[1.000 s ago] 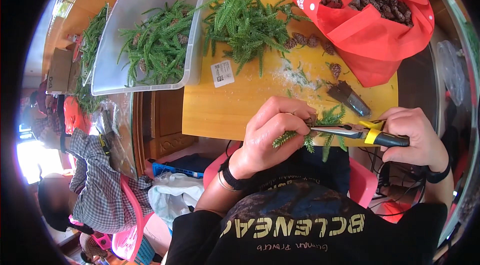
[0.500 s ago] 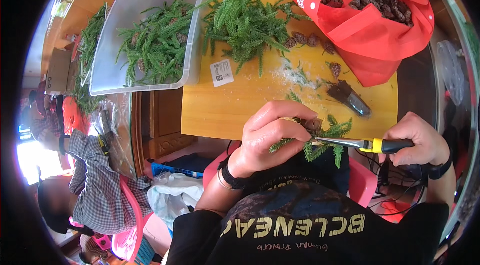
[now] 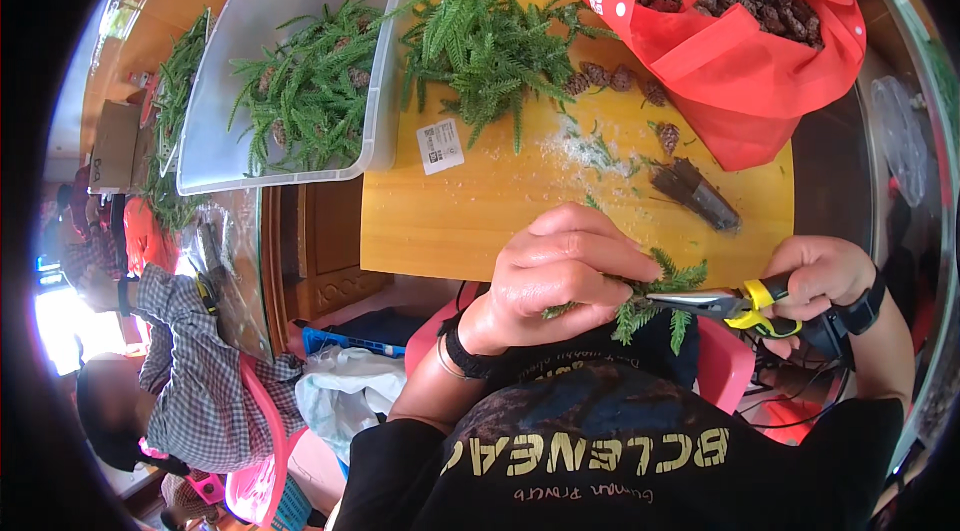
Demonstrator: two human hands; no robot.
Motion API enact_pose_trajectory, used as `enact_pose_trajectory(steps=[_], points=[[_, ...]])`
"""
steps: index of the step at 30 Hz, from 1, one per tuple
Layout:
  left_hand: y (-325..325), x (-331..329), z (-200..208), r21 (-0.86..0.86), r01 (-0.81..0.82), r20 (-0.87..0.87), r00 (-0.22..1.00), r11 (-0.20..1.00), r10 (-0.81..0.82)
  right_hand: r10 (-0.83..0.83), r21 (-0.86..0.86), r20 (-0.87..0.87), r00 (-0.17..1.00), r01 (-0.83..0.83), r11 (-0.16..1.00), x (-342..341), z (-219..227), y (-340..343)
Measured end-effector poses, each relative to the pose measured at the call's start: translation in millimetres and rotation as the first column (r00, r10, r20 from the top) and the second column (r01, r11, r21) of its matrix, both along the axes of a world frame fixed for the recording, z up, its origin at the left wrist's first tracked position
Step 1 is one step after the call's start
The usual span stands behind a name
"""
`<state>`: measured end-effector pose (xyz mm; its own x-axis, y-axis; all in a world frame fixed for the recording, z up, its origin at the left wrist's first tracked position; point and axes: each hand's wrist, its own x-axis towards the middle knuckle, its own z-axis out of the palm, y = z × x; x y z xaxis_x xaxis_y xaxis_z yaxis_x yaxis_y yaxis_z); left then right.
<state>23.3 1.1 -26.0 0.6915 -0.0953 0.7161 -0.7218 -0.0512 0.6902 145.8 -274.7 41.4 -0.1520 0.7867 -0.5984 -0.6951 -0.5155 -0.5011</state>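
Observation:
Above my lap, at the table's near edge, my left hand (image 3: pixel 565 276) is closed around a green pine sprig (image 3: pixel 675 276), its fingertips pinched at the middle. My right hand (image 3: pixel 825 276) grips long-nose pliers (image 3: pixel 750 309) with yellow and black handles. The pliers' tip meets the stem beside my left fingertips; what exactly the jaws bite is hidden. Farther up the table lies a pile of green sprigs (image 3: pixel 485 46). Small pine cones (image 3: pixel 622 79) lie to its right. Near them is a bundle of thin brown wires or stems (image 3: pixel 695 193) in a clear wrapper.
A clear plastic bin (image 3: pixel 350 174) of sprigs and cones stands at the left. A red bag (image 3: pixel 750 81) full of pine cones stands far right. A white label card (image 3: pixel 439 147) lies on the yellow table (image 3: pixel 430 231). A person in a checked shirt (image 3: pixel 205 361) sits at left.
The pliers have turned in my right hand, and their handles now show spread apart. My left fingers have shifted over the sprig, covering the brown cone seen there before.

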Motion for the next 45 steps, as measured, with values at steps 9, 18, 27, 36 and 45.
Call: enact_pose_trajectory(steps=[9, 18, 27, 36, 45], points=[[5, -1, -1, -0.082, 0.024, -0.093, 0.995, 0.996, -0.032, 0.061, 0.205, 0.009, 0.998, -0.061, 0.977, -13, 4, 7], [4, -8, -2, -0.401, -0.081, -0.386, 0.918, 0.913, -0.088, -0.024, 0.123, 0.924, 0.381, -0.239, 0.963, -16, 50, 26], [2, -10, 1, -0.425, -0.111, -0.447, 0.889, 0.898, -0.102, -0.071, -0.013, 0.951, -0.3, -0.269, 0.963, -33, 41, 49], [-2, -10, 8, -0.398, -0.217, -0.534, 0.845, 0.892, -0.032, -0.081, -0.036, 0.924, -0.374, -0.293, 0.955, -34, 30, 48], [-4, -9, 2, -0.492, -0.161, -0.49, 0.863, 0.855, -0.119, -0.128, 0.006, 0.92, -0.371, -0.314, 0.949, -34, 20, 43]])
